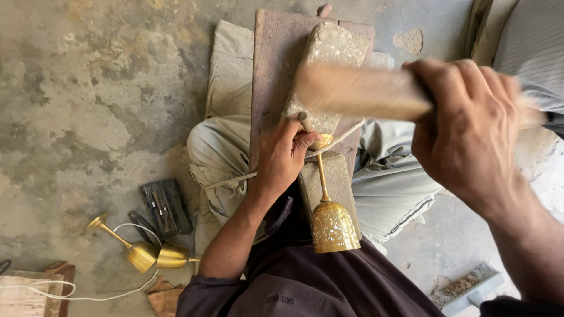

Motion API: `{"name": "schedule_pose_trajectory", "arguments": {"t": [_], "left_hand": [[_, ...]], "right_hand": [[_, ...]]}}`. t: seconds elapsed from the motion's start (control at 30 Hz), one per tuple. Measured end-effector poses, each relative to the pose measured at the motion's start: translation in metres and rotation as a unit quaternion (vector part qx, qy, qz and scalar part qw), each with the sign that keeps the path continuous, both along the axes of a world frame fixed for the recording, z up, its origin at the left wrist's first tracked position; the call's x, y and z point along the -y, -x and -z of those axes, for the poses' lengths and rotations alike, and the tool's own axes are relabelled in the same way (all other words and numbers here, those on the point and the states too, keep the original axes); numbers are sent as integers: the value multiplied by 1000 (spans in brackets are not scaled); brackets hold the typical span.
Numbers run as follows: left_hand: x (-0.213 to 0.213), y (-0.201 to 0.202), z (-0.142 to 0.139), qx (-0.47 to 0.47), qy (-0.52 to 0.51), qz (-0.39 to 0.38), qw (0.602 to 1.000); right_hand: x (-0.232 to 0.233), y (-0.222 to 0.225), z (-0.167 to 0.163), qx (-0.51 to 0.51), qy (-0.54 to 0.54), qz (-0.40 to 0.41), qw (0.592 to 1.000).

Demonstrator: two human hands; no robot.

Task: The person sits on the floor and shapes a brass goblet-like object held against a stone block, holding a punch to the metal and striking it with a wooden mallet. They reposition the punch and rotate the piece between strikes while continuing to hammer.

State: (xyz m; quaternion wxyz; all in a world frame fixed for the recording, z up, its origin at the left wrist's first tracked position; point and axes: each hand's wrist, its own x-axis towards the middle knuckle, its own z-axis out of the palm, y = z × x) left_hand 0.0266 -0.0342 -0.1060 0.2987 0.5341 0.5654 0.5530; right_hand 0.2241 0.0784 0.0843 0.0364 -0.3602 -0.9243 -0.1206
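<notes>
My left hand (281,157) pinches a small metal punch (305,120) against the foot of a brass goblet (330,218). The goblet lies along a stone block (338,182) on my lap, its engraved cup toward me and a cord (343,136) across its stem end. My right hand (467,132) is raised above and to the right, shut on a wooden mallet (361,91) that is blurred with motion. A second pale stone block (329,53) rests on a reddish board (273,64) beyond the goblet.
Two more brass goblets (147,253) lie on the concrete floor at the lower left, beside a dark tool case (166,206) and a white cable (88,293). A wooden piece (26,293) sits at the bottom left corner. A brush (470,285) lies at the lower right.
</notes>
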Motion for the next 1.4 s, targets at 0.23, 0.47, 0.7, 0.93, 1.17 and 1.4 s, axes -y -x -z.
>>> {"name": "schedule_pose_trajectory", "arguments": {"t": [0.23,0.47,0.7,0.93,1.17,1.4], "left_hand": [[2,-8,-1,-21,-15,-51,998],[1,-5,-2,-51,-35,-47,997],[2,-6,2,-56,-14,0,998],[10,-20,4,34,-36,-86,995],[11,-27,8,45,-9,-113,993],[9,-21,1,7,8,-114,993]], "right_hand": [[8,7,-11,20,30,5,999],[6,11,-18,-66,123,-5,990],[2,19,-17,68,-110,-64,990],[-2,34,-4,70,-165,-97,979],[5,39,-7,73,-127,-93,985],[5,36,-13,82,-146,-68,983]]}}
